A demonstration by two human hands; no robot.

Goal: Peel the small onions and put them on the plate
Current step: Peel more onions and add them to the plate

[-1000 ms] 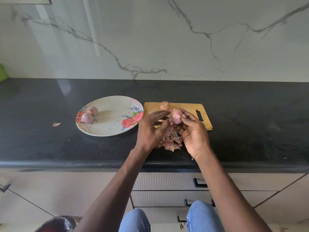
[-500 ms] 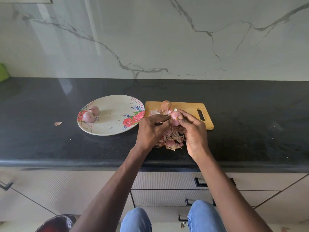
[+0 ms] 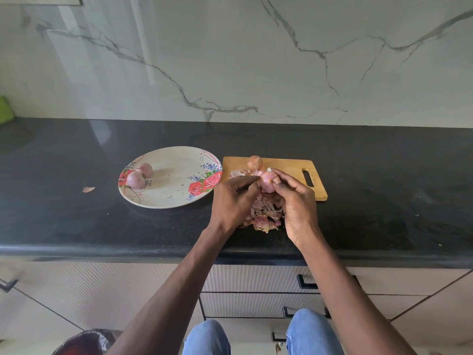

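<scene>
the right hand (image 3: 294, 203) grips a half-peeled onion (image 3: 266, 182) above the peels (image 3: 265, 213) while the left hand (image 3: 231, 198) pinches its skin. a slip could roll it off the counter edge at 6 o'clock. at 12 o'clock an unpeeled onion (image 3: 254, 162) waits on the board (image 3: 289, 167); two peeled ones (image 3: 139, 176) sit on the plate (image 3: 176, 196) at 10.

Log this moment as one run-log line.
step: peeling | right hand: holds onion | left hand: pinches its skin | plate: two peeled onions | cutting board: one unpeeled onion

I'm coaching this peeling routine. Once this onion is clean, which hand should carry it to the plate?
Probably the left hand: it is on the plate side. But the right hand grips the onion, so this would need a handover; otherwise the right must reach across.
</scene>
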